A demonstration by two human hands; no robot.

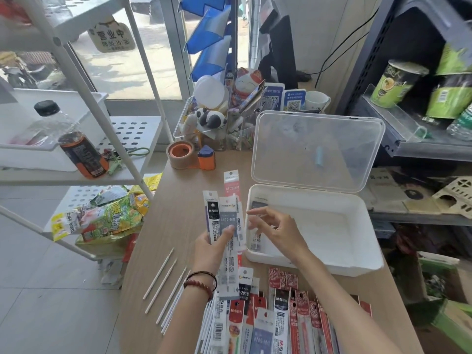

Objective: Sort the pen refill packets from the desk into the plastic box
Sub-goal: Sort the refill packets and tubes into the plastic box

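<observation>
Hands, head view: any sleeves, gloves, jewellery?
No sleeves or gloves in view. At the wrist of the left hand sit a thin black cord bracelet and a dark red bead bracelet. The right hand and its wrist wear nothing visible.

We read "M&G" in white on the black-topped packet [212, 211] gripped in the left hand [212, 247], and "DM-2018", upside down, on the grey packet [228, 219] under its thumb. The pink packet [234, 186] behind them bore "DM-2018" as well. "M&G" stood on a dark packet [280, 300] in the near pile. The hanging window sign [111, 37] showed 营业中 above hours that we made out, faintly, as 08:30-19:30.
</observation>
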